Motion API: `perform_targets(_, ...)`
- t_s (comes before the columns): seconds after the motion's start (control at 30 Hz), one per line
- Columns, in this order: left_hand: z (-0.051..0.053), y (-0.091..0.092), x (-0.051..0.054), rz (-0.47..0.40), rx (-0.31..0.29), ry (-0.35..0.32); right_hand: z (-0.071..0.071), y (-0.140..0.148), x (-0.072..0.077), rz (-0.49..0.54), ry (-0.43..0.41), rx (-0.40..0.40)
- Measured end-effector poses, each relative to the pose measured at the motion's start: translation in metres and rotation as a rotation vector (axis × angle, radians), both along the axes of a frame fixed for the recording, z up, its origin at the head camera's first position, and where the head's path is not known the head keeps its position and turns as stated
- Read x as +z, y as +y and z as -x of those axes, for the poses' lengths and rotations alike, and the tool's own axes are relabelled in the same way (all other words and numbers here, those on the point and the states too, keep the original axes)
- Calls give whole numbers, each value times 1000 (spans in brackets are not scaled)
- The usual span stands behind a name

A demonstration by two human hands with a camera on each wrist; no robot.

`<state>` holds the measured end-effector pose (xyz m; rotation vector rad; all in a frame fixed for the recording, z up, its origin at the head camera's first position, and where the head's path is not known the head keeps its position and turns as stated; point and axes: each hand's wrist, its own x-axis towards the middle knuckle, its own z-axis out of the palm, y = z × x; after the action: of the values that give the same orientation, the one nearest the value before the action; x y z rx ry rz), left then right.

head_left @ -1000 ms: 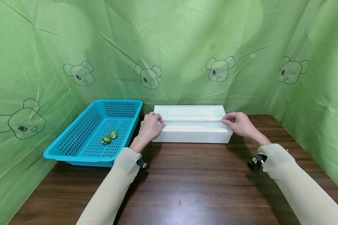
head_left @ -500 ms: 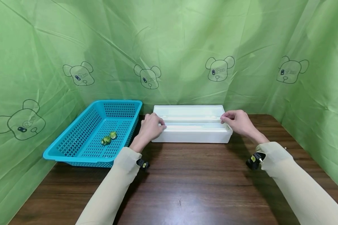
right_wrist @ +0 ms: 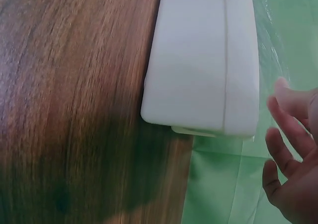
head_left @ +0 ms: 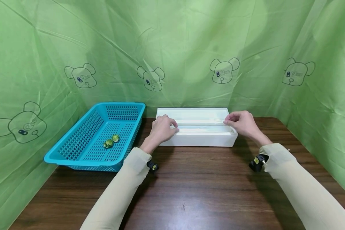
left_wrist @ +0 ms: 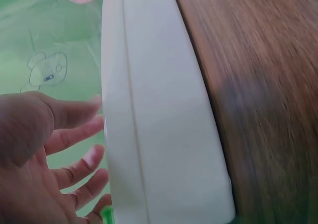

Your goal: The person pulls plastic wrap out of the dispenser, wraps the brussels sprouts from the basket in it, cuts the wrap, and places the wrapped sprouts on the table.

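Observation:
A long white box (head_left: 198,140) lies near the table's back edge, its white lid (head_left: 189,111) raised behind it; its side fills the middle of both wrist views. Glossy clear film (right_wrist: 268,40) shows along the box's edge in the right wrist view. The right hand (head_left: 244,124) pinches this film between thumb and index finger at the box's right end. Over the box's left part is the left hand (head_left: 162,129), thumb and index fingertips a little apart, the other fingers loosely bent (left_wrist: 82,167). Whether it touches film cannot be told.
A blue perforated basket (head_left: 95,163) stands on the left of the brown wooden table (head_left: 198,188), with two small green-yellow pieces (head_left: 108,143) inside. Green cloth (head_left: 187,48) with bear drawings hangs behind and at both sides.
The left hand has moved right along the box, and its thumb and index finger stand farther apart. The right hand has shifted slightly left and back. Box and basket stay in place.

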<state>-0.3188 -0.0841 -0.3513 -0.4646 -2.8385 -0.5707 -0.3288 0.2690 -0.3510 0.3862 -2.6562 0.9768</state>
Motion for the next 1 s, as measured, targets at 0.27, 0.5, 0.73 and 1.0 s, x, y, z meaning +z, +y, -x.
perform_targets(0.27,4,10,2,27,-15,-4,3,-2,-1,13,-3,-25)
perform_targets(0.5,12,8,6,-8,-36,-26,4,-2,-2,53,-27,-40)
perform_targets(0.73,15,-9,8,30,2,-29,4,-2,0,67,-24,-49)
perform_targets(1.0,16,-25,16,89,69,-77,5,0,0,55,-34,-55)
